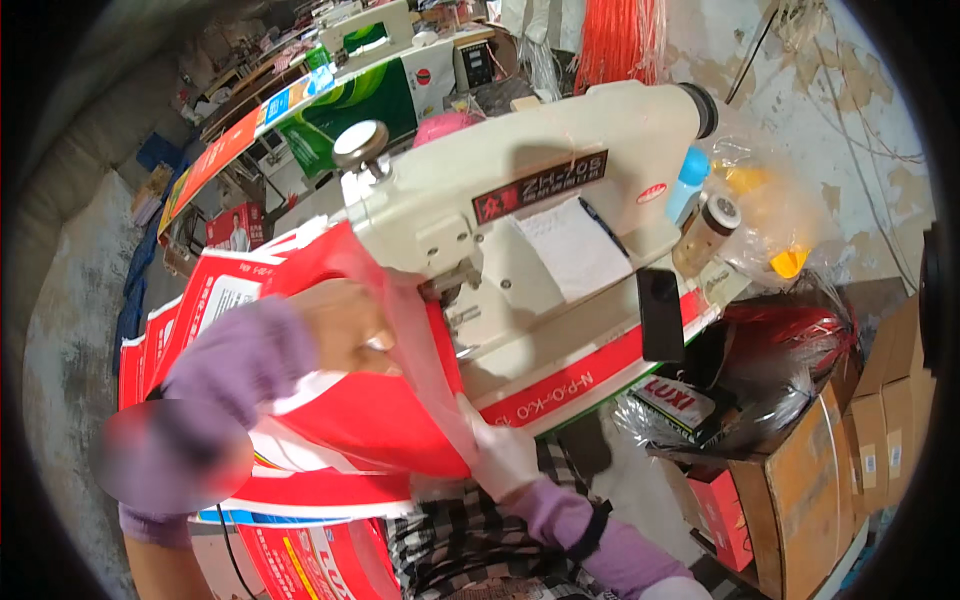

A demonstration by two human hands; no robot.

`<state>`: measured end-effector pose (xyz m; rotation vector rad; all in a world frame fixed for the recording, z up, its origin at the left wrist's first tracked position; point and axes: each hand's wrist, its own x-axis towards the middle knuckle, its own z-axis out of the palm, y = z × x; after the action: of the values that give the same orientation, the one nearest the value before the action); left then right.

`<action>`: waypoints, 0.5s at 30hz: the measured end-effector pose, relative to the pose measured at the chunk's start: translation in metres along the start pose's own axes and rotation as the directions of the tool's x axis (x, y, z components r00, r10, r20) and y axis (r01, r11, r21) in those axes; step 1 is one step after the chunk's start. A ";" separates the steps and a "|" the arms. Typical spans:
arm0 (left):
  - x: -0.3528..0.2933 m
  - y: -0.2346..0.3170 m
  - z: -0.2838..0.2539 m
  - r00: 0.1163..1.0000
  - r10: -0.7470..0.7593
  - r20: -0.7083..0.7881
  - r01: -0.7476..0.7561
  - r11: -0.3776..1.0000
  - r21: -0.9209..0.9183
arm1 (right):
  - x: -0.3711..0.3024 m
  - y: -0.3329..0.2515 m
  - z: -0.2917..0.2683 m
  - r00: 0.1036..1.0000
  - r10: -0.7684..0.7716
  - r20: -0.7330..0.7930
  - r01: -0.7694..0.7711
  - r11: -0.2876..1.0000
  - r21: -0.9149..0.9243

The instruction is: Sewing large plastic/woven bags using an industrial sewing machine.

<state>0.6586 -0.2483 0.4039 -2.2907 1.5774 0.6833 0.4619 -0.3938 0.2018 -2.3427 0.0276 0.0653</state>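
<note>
A red and white printed plastic sack [395, 425] lies bunched up against the needle end of a cream sewing machine [430, 240]. My left hand [350, 325] reaches across the sack with bent fingers and grips its upper part, just left of the needle area. Lower down, my right hand [503, 458], which looks pale or gloved, pinches the sack's near right edge in front of the machine bed. The machine's arm and the red film partly hide the needle and presser foot.
A black phone [660, 315], a jar [707, 235] and a blue-capped bottle [687, 185] stand along the machine's right. More printed sacks [320, 555] lie below my left arm. Cardboard boxes [810, 490] fill the lower right; red strands [620, 40] hang behind.
</note>
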 end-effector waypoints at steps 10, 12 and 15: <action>0.004 0.183 0.087 0.977 -0.035 -0.210 0.022 0.998 -0.064 | 0.128 -0.049 0.037 0.978 0.103 0.179 -0.041 0.945 -0.324; -0.007 0.144 0.045 0.917 0.064 -0.393 -0.095 0.994 -0.060 | 0.102 -0.027 -0.007 0.957 0.225 0.182 -0.195 0.966 -0.168; -0.037 0.123 0.028 0.971 -0.225 0.086 0.233 0.966 -0.114 | 0.079 -0.012 0.017 0.951 0.192 0.241 -0.211 0.976 0.056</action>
<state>0.5269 -0.2506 0.4042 -2.4563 1.2436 0.8123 0.5405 -0.3732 0.1939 -2.2294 0.1509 0.4341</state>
